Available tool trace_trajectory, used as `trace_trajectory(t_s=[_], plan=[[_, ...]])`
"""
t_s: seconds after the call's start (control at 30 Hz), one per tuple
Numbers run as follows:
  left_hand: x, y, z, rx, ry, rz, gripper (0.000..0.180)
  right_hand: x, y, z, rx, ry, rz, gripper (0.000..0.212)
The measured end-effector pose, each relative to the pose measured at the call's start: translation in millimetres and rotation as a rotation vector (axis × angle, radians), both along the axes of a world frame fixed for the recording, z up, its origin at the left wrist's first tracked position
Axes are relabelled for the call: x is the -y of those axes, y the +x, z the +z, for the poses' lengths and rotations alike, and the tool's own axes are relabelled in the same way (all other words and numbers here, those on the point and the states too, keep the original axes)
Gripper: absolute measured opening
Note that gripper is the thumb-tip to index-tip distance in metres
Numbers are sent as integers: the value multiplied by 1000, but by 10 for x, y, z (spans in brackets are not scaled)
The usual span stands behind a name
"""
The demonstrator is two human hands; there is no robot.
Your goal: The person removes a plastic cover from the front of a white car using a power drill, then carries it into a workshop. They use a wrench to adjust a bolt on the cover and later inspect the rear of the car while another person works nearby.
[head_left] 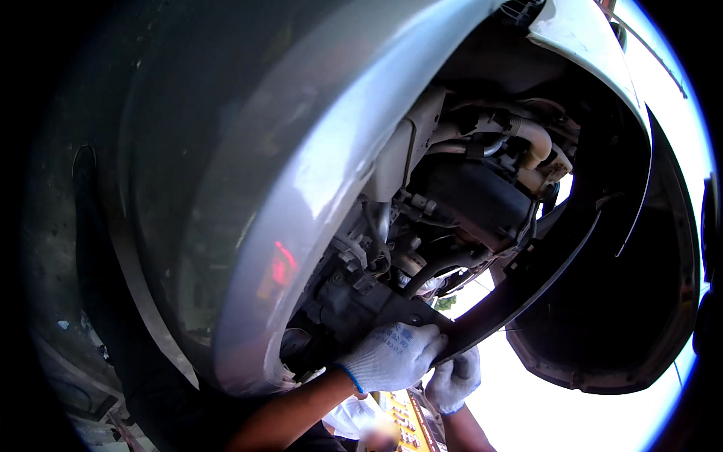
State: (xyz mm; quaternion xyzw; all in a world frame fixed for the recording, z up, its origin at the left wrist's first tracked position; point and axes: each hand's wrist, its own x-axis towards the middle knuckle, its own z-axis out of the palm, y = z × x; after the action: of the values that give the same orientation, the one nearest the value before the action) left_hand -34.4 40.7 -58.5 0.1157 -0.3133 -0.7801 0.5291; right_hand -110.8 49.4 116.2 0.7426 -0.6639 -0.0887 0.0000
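Note:
Both of my hands wear white knit gloves, low in the view by the exposed bay of a silver car [324,158]. My left hand [395,354] is closed, its fingers curled at the lower end of a long dark curved strip [520,301] with a pale edge. Just right of it and slightly lower, my right hand [454,380] pinches the same end from the other side. From there the strip rises to the right across the bay. Its part under my fingers is hidden.
Above my hands sit a black box-shaped housing [478,200], a pale curved pipe [533,139] and several hoses. A large dark curved panel [610,309] stands at the right. Behind my wrists is a person in white [352,416]. A dark trouser leg [98,241] shows at left.

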Motion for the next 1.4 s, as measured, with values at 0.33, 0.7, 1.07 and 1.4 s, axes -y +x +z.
trace_trajectory(t_s=[0.33,0.7,1.07,1.4], plan=[[-44,106,-34,-217,186,43,23,-9,-69,181,41,100,-64,28],[110,314,260,157,162,-32,16,59,-33,103,166,28,16,27],[105,275,378,480,-106,43,28,-1,-76,48,390,-101,-35,29],[-39,368,558,753,84,53,26,-118,-148,107,542,-256,-50,34]])
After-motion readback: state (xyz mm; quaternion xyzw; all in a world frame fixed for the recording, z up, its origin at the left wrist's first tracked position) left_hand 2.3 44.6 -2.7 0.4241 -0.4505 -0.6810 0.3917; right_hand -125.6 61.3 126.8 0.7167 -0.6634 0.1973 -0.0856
